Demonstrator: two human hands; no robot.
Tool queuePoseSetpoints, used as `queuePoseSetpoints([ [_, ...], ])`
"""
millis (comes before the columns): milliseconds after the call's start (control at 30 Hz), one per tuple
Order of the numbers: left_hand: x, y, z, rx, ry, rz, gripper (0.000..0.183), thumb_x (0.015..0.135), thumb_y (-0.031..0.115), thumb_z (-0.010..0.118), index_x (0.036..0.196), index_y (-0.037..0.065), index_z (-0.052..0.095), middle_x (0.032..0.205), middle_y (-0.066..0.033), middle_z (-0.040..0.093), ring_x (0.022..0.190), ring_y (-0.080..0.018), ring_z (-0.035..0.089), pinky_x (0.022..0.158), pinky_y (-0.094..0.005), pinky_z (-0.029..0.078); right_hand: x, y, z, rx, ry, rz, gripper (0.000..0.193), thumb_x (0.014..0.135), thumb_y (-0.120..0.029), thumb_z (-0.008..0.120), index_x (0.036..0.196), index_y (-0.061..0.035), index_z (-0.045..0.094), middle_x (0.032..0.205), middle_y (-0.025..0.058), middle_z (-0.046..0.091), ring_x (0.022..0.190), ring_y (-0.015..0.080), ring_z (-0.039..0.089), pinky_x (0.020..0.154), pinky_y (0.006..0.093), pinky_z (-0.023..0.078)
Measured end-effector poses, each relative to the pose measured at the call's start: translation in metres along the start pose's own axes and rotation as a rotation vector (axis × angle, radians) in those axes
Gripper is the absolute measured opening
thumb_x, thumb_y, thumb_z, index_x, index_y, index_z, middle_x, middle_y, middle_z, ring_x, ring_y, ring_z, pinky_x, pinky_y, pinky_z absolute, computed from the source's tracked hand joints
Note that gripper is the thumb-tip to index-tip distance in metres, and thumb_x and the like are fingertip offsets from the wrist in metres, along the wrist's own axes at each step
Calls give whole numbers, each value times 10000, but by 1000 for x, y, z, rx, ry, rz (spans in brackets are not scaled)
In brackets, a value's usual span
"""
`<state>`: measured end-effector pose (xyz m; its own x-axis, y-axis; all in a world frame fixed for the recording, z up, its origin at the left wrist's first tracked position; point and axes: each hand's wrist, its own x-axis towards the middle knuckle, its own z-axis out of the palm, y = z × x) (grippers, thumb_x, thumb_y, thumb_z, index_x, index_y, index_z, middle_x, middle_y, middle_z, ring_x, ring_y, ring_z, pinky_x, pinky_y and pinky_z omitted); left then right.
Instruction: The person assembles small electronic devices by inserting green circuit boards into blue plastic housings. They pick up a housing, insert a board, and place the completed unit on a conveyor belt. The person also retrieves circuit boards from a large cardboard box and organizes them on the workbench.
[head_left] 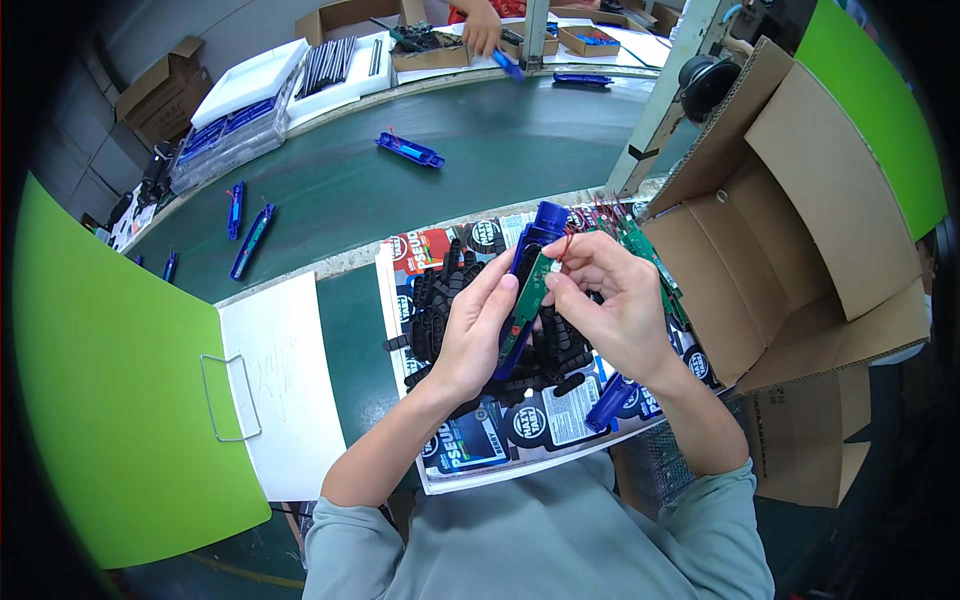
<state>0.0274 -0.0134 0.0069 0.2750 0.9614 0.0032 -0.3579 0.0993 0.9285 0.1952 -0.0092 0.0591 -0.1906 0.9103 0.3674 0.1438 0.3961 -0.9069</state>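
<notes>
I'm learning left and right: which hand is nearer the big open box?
Right. The right hand is left of the box; the left hand is farther left, holding the blue case.

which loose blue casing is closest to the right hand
The blue casing on the printed sheet, by the right forearm; the other loose ones lie farther off, on or beyond the green belt.

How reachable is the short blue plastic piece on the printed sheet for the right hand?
Probably yes: the short blue plastic piece lies near the right hand, nothing visible on top. But that hand is at the slim green circuit board, so it must likely leave that first.
</notes>
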Motion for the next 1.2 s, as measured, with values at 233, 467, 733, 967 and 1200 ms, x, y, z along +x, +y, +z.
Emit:
queuePoseSetpoints([
  [233, 6, -5, 6, -78, -28, 19, 441, 1090, 263, 418, 1476, 52, 445, 986, -46, 649, 812, -107, 640, 681, -267, 554, 5, 0, -4, -447, 85, -286, 249, 826, -6, 732, 1071, -12, 689, 870, 95, 605, 606, 195, 604, 562, 325, 497],
  [467, 5, -8, 10, 7, -18, 47, 427, 1053, 185, 473, 1452, 35, 450, 1008, -43, 641, 782, -95, 631, 675, -255, 542, 3, 21, 6, -455, 232, -238, 350, 803, -24, 769, 1122, -20, 624, 950, 93, 542, 702, 179, 573, 638, 329, 492],
  [733, 0, -6, 11, 163, -17, 108, 471, 1019, 43, 437, 1487, 9, 397, 1040, -59, 619, 799, -93, 612, 692, -256, 529, 9, 21, 7, -83, 138, 113, 512, 842, -27, 757, 1259, 10, 462, 900, 59, 590, 676, 95, 611, 589, 267, 484],
  [967, 14, 0, -17, 290, 53, 99, 493, 1036, 100, 474, 1506, 4, 364, 1031, -78, 626, 818, -127, 626, 675, -267, 537, 13, 47, -8, -26, 112, 42, 517, 896, -117, 750, 1309, 30, 476, 867, 32, 618, 709, 69, 620, 598, 233, 478],
  [1200, 90, 19, -194, 542, 492, 137, 462, 1001, 44, 462, 1453, 18, 370, 1080, -122, 662, 815, -148, 640, 737, -301, 539, -18, 87, -81, -731, -7, 61, 165, 872, -97, 694, 1015, -20, 664, 874, 133, 651, 764, 303, 658, 716, 425, 520],
])
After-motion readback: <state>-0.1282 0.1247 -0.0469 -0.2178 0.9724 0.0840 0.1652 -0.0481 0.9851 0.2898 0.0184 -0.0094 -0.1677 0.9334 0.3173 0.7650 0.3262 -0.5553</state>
